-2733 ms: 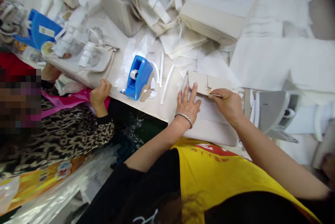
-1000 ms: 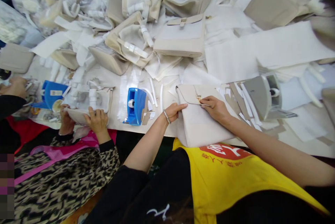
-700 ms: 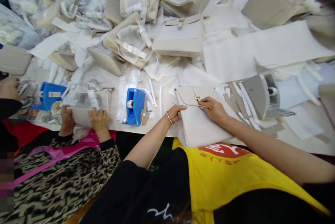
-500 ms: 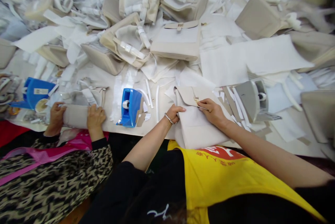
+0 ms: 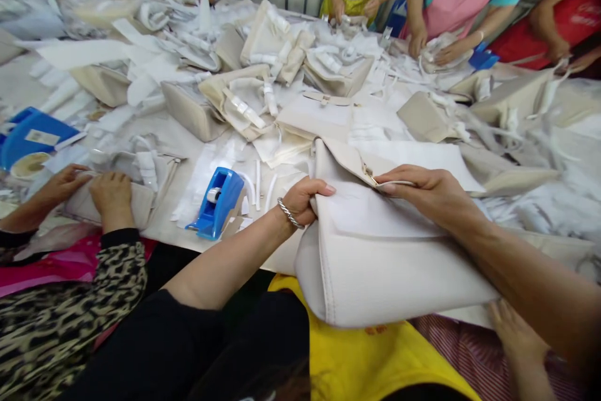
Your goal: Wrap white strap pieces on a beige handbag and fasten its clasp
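Note:
Between my two hands is a cream handbag [image 5: 399, 276], tilted, with its bottom toward my yellow apron. My left hand [image 5: 303, 201] grips the bag's left side near the top, thumb on the front and fingers behind. With a pinch, my right hand [image 5: 422, 191] holds the edge of the bag's front flap [image 5: 345, 160] beside a small gold clasp [image 5: 369, 172]. A white sheet [image 5: 375, 207] covers the upper front of the bag under the flap.
A blue tape dispenser [image 5: 218, 201] stands left of my left hand, near white strips. Beyond lie heaped cream bags [image 5: 239, 104] and white wrapping. A co-worker's hands [image 5: 110, 194] work on a bag at left; other people stand across the table. Another person's hand [image 5: 516, 332] is at lower right.
The bag has come up off the table and nearer to me, still in both hands. My view has tilted up, bringing people across the table into sight.

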`<state>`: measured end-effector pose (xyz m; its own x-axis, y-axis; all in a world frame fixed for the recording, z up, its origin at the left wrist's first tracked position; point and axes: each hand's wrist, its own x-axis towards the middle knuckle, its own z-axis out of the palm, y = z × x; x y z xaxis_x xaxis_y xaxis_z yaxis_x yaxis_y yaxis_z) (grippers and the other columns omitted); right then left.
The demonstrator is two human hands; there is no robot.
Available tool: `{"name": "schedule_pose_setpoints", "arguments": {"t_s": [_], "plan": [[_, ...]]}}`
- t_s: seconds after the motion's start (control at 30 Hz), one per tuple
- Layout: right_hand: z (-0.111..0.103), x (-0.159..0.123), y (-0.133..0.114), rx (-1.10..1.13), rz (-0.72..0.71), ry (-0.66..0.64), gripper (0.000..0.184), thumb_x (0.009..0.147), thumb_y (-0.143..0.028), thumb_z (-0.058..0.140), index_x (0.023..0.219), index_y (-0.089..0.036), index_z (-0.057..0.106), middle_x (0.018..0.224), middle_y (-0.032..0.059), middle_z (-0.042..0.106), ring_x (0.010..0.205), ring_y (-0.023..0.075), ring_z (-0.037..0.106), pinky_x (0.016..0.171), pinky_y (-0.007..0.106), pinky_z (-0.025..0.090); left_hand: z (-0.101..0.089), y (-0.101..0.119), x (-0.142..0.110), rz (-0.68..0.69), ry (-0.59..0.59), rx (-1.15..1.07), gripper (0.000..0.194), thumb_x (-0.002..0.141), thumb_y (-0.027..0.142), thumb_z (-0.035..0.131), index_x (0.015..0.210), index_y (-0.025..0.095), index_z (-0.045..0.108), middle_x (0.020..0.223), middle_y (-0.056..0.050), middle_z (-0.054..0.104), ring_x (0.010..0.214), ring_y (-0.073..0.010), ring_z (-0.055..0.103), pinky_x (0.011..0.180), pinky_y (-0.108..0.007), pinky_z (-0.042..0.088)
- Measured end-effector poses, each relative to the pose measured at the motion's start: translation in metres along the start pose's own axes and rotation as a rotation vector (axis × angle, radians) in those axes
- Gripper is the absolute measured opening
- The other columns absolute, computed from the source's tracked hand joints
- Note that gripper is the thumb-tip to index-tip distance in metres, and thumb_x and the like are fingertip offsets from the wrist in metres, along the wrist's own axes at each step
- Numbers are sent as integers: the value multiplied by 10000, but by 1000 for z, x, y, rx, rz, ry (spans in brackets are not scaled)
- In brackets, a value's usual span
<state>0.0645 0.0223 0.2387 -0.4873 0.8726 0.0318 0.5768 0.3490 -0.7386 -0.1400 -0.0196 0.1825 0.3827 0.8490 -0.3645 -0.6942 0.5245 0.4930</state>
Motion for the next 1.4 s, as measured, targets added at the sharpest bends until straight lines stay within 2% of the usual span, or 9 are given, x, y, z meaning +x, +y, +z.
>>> {"name": "schedule_pose_setpoints", "arguments": {"t_s": [0.13, 0.27, 0.43, 0.53, 0.7, 0.87, 1.03, 1.23, 1.4], "plan": [[-13, 2, -17, 3, 60, -34, 211, 680, -361, 591, 828, -224, 656, 842, 27, 639, 766, 181, 580, 681, 304, 485, 12, 7, -12, 12, -37, -28, 126, 475, 98, 539, 592, 68, 576, 588, -67, 623, 716, -228, 591, 785, -381, 434], [-18, 4, -26, 50, 115, -44, 219, 676, -348, 597, 839, -213, 654, 788, 28, 649, 657, 149, 584, 576, 254, 490, 17, 12, -19, 45, -43, -64, 154, 480, 87, 532, 625, 72, 583, 612, -64, 628, 729, -223, 590, 781, -375, 436], [-20, 7, -40, 38, 173, -91, 235, 673, -351, 603, 845, -198, 652, 802, 29, 648, 698, 152, 584, 609, 249, 489, 17, 13, -27, 44, -41, -80, 146, 478, 90, 528, 611, 70, 586, 597, -64, 627, 688, -207, 592, 764, -352, 446], [-21, 10, -47, 10, 94, -93, 228, 670, -362, 604, 825, -204, 658, 829, 31, 642, 729, 161, 582, 643, 265, 490, 19, 15, -31, 88, -31, -91, 201, 469, 83, 518, 652, 65, 598, 616, -68, 634, 724, -225, 594, 768, -362, 447], [-14, 11, -48, -97, -152, -77, 214, 708, -352, 566, 855, -224, 655, 883, 40, 618, 817, 186, 567, 742, 306, 475, 20, 20, -36, 150, -40, -72, 287, 460, 84, 520, 732, 57, 608, 661, -81, 644, 754, -249, 591, 753, -387, 452], [7, 1, -41, -174, -294, -57, 259, 765, -271, 498, 1006, -258, 592, 969, 36, 572, 894, 186, 534, 794, 307, 456, 12, 20, -36, 233, -32, -32, 370, 443, 83, 549, 808, 75, 609, 686, -68, 647, 742, -250, 593, 736, -387, 457], [33, -3, -34, -280, -429, 39, 308, 801, -176, 408, 1073, -241, 539, 1021, 66, 527, 945, 190, 495, 828, 332, 432, 4, 20, -32, 304, -40, 28, 430, 453, 66, 560, 880, 98, 601, 751, -60, 650, 764, -239, 591, 743, -368, 454], [46, 2, -23, -370, -502, 92, 348, 794, -124, 367, 1106, -216, 493, 1053, 96, 504, 989, 211, 458, 844, 384, 416, 2, 22, -30, 299, -19, 105, 423, 460, 81, 572, 883, 88, 602, 790, -78, 648, 745, -240, 592, 729, -366, 457], [43, 4, -20, -397, -539, 32, 359, 778, -156, 408, 1133, -159, 459, 1077, 127, 472, 1012, 224, 437, 857, 379, 411, -1, 24, -26, 306, 14, 110, 487, 442, 70, 598, 927, 106, 588, 793, -75, 647, 748, -235, 591, 722, -352, 461]]}}
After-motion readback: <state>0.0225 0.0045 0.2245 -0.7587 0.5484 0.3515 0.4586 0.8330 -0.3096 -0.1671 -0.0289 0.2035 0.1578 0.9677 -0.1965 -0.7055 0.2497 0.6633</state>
